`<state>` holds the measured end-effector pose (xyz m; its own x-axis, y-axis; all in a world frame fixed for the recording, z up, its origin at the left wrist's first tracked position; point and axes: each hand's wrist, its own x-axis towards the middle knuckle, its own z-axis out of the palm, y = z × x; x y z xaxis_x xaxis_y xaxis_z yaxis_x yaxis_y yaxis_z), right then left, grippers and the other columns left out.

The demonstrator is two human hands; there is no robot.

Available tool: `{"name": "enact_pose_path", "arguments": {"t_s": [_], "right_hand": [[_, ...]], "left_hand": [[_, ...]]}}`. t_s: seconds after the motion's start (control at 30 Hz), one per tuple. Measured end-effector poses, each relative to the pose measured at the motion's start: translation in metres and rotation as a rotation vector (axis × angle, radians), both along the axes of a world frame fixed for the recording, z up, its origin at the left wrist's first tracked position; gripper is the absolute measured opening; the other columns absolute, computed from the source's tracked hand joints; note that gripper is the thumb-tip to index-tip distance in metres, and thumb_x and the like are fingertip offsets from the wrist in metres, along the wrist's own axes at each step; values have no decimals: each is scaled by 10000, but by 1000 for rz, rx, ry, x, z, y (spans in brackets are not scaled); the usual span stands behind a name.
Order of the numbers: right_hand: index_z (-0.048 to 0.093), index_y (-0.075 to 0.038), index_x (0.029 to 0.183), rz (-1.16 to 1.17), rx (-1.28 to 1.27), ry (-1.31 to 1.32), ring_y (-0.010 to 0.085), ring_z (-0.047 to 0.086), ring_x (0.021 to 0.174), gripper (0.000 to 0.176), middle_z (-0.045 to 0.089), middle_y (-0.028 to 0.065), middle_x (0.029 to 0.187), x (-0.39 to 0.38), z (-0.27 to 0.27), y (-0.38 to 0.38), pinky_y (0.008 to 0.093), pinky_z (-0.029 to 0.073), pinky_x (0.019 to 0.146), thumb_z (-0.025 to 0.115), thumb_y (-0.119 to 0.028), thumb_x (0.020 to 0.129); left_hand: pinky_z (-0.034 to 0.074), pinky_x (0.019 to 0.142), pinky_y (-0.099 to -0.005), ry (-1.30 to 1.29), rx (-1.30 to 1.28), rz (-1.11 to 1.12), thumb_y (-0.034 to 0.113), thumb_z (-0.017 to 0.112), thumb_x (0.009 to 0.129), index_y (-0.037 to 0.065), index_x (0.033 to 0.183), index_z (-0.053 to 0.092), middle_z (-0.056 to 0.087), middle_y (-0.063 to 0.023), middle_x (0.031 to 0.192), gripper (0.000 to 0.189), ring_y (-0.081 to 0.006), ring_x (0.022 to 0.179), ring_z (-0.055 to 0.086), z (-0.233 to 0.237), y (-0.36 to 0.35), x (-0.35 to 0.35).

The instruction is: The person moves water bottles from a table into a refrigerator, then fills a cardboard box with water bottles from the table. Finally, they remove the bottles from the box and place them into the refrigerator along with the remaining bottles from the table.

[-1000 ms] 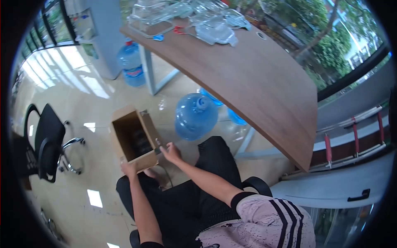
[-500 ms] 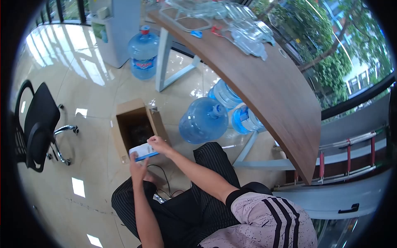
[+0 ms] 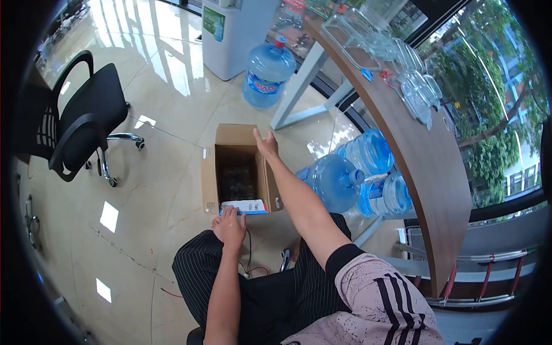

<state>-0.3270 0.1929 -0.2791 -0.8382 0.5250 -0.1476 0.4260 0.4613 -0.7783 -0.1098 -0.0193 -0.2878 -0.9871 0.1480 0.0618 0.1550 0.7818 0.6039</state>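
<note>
left hand [image 3: 229,227]: at the near rim of the box [image 3: 209,185], fingers curled over the near edge of the packet [image 3: 245,206], gripping it. Thumb hidden.
right hand [image 3: 267,144]: arm stretched out full along the box's right side. Hand sits at the far right corner of the box, fingers spread and loose, palm down, nothing in it. Can't tell if it touches the rim.
packet: flat, white with a blue edge, lying across the near rim of the box, just beyond the left hand.
box: brown cardboard, top open, standing on the floor [image 3: 167,103] in front of the person's knees. Inside is dark, contents too dim to tell.
cable [image 3: 250,256]: thin, black, runs down from the near side of the box between the legs.
jugs [image 3: 332,181]: blue water jugs lying on their sides right of the box, under the worktop [image 3: 428,167].
upright jug [image 3: 267,72]: beyond the box, next to a white dispenser [image 3: 236,29].
chair [image 3: 86,121]: black office chair, well left of the box.
worktop: wooden, right of the box, with clear trays [image 3: 402,63] on its far end.
</note>
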Motion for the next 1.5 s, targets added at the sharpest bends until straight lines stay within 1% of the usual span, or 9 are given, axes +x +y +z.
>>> {"name": "enact_pose_path", "arguments": {"t_s": [0.1,0.2,0.33,0.43,0.67,0.73,1.0,1.17,1.5], "right_hand": [[625,-6,1103,120,-354,-56,313,588,1057,574,629,209,1077,24,28,6,382,447,888,499,-521,884],[698,-43,940,397,129,146,318,530,1146,397,608,193,1125,85,8,-12,375,406,965,526,-399,902],[597,-38,1170,680,597,69,359,162,1387,446,263,128,1482,128,4,-13,474,338,1036,572,-361,863],[465,-55,1317,649,497,-99,369,100,1395,557,144,91,1525,146,4,-23,497,315,1055,569,-359,863],[338,-55,1399,686,220,-38,400,123,1386,645,134,92,1531,243,4,-29,459,295,1076,564,-346,869],[323,-73,1409,679,234,-36,406,144,1380,668,129,117,1528,260,12,-34,461,304,1068,578,-358,860],[342,-78,1403,645,129,-193,406,266,1339,700,185,261,1477,326,5,-41,428,332,1049,601,-415,846],[402,-1,1335,360,23,-202,395,373,1280,657,398,271,1358,326,18,-29,404,346,1032,598,-396,849],[451,5,1278,340,75,213,382,421,1225,559,454,233,1304,182,76,-33,419,350,1022,615,-302,841]], "left_hand": [[383,917,-411,-57,131,59,203,675,785,42,1048,602,599,-118,1078,317,-297,1052,519,-4,-5,-3],[395,890,-406,16,224,172,166,698,761,51,1042,588,599,-106,1031,323,-297,1015,521,11,3,-1],[396,895,-403,-3,169,531,237,801,662,28,1078,535,586,-133,967,536,-318,986,522,16,3,-2],[444,866,-410,-519,343,915,235,881,578,-19,1075,519,613,-146,1004,664,-314,951,581,-3,-10,-10],[441,896,-380,-621,910,673,118,825,629,-36,1121,545,612,-155,1089,586,-294,980,592,-38,-28,-29],[429,913,-376,-121,655,593,94,805,641,-32,1162,533,596,-172,1112,601,-295,1014,578,-25,-13,-22],[368,1015,-462,-92,-76,342,125,660,769,150,1424,292,315,-166,1445,752,-374,1303,324,23,8,-15],[449,914,-399,-126,224,461,82,646,751,39,1212,563,637,-193,1066,470,-339,1017,600,25,4,-29],[454,896,-400,-114,333,557,-19,661,685,95,1253,543,631,-194,1087,591,-347,1023,595,44,7,-21]]}}
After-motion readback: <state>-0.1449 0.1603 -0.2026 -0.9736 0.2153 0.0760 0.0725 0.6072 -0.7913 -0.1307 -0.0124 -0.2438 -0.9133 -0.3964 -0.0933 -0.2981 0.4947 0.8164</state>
